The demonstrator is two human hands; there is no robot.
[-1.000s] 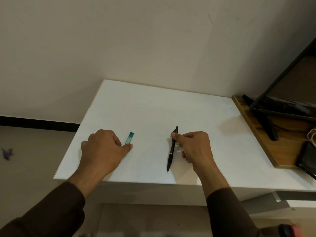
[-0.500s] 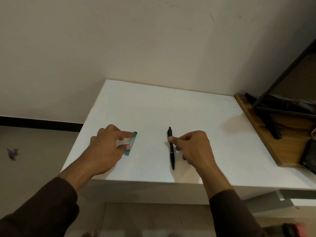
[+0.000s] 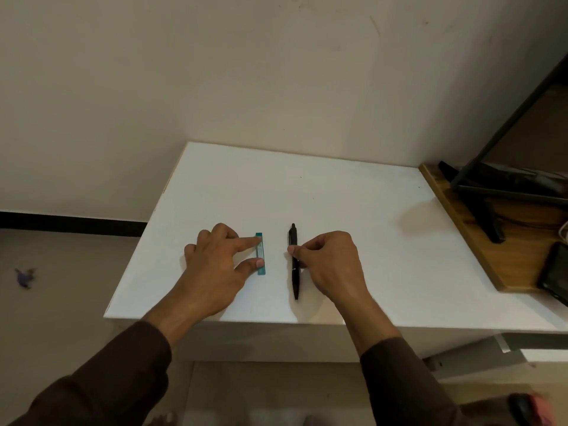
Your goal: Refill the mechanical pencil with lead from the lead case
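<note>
Lead case [image 3: 260,253] and mechanical pencil [image 3: 294,262] lie parallel at centre frame on the desk [image 3: 353,192], likely for easy pickup. The left hand [image 3: 215,265] touches the case with spread forefinger and thumb, not gripping; the right hand [image 3: 325,262] pinches the pencil's barrel.

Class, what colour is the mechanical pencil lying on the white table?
Black; the mechanical pencil shows best in the head view.

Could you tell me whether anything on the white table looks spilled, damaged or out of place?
Nothing stands out. The teal lead case and black mechanical pencil lie flat, side by side, apart, on the white table, with the left hand and right hand touching them.
</note>
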